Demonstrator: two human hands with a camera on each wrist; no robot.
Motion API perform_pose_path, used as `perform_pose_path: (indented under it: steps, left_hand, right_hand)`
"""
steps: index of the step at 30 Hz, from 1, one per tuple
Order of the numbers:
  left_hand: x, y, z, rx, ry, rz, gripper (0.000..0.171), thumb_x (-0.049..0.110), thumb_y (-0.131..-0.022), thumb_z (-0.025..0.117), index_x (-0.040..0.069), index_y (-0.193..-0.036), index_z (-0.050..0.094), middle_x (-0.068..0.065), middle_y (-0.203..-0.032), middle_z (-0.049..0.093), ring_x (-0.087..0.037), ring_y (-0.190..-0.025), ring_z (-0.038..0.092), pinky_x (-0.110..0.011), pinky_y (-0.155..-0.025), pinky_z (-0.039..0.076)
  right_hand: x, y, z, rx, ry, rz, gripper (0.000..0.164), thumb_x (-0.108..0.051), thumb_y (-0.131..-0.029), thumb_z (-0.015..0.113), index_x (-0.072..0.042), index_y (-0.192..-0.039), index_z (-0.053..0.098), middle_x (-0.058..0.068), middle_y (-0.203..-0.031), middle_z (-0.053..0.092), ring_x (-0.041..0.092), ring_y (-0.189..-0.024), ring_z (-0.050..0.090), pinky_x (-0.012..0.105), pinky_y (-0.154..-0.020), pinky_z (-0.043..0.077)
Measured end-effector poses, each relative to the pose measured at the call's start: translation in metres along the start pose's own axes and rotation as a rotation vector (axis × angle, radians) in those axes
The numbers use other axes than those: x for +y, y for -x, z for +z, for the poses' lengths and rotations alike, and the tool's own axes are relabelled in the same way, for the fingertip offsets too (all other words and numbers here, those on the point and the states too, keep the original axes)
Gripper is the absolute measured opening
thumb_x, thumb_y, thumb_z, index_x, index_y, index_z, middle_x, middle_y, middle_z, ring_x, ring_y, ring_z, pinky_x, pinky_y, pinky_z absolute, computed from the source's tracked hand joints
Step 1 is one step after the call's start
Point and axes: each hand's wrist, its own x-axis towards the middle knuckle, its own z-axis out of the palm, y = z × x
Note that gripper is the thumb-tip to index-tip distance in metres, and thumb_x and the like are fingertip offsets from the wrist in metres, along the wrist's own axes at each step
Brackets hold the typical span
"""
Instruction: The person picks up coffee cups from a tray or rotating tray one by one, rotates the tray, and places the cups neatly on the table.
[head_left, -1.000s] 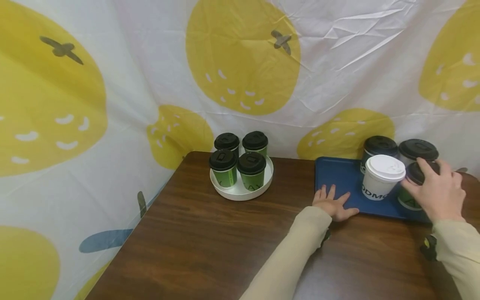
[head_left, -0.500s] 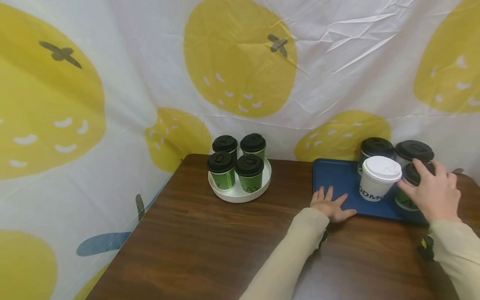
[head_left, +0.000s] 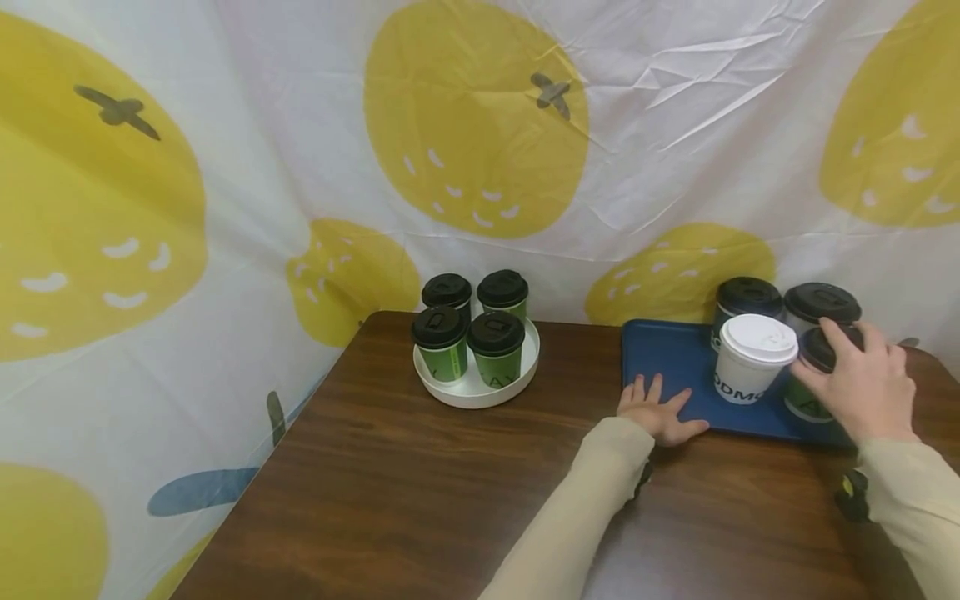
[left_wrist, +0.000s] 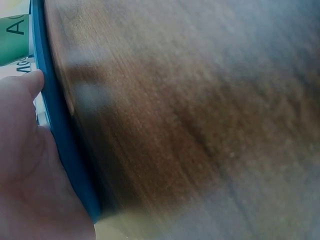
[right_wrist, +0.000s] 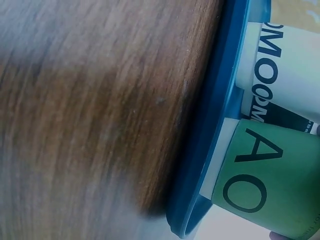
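In the head view, my right hand [head_left: 873,387] grips a green paper cup [head_left: 805,403] with a black lid, fingers bent over it from above. The cup stands upright at the front right of a blue tray [head_left: 663,354]; its lettering shows in the right wrist view. Beside it stands a white-lidded white paper cup [head_left: 742,379]. Two black-lidded cups, one dark [head_left: 748,296] and one pale [head_left: 822,303], stand behind. My left hand [head_left: 660,415] lies with fingers spread on the tray's front left edge, and its thumb reaches along the rim in the left wrist view.
A white round tray [head_left: 474,402] on the left of the brown wooden table [head_left: 420,483] bears several black-lidded cups [head_left: 497,367], mostly green. Behind the table hangs a white cloth [head_left: 300,100] with yellow fruit prints.
The head view has shifted slightly. Both hands, the blue tray and the cups keep the same places relative to one another.
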Motion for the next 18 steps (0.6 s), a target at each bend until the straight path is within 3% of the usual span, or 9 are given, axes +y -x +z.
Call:
perform_pose_path:
  steps: [10,18]
  left_hand:
    - [-0.0004,-0.0043,0.0028,0.007,0.011,-0.003,0.064,0.083,-0.094,0.032,0.067,-0.153,0.013,0.020,-0.174,0.002,-0.013,-0.165,-0.001,-0.030,-0.133,0.007]
    - [0.0013,0.0032,-0.0010,0.006,-0.007,-0.001,0.063,0.083,-0.095,0.029,0.067,-0.153,0.011,0.020,-0.174,-0.001,-0.012,-0.165,-0.002,-0.030,-0.133,0.006]
  right_hand:
    - [0.0015,0.0042,0.0013,0.036,0.000,-0.022,0.076,-0.039,-0.090,0.073,-0.007,-0.152,0.046,0.042,-0.145,0.040,0.071,-0.114,0.043,0.081,-0.075,0.046]
    - [0.0035,0.0042,0.0002,0.045,-0.008,-0.037,0.074,-0.037,-0.088,0.074,-0.007,-0.151,0.048,0.040,-0.145,0.041,0.070,-0.112,0.044,0.081,-0.072,0.045]
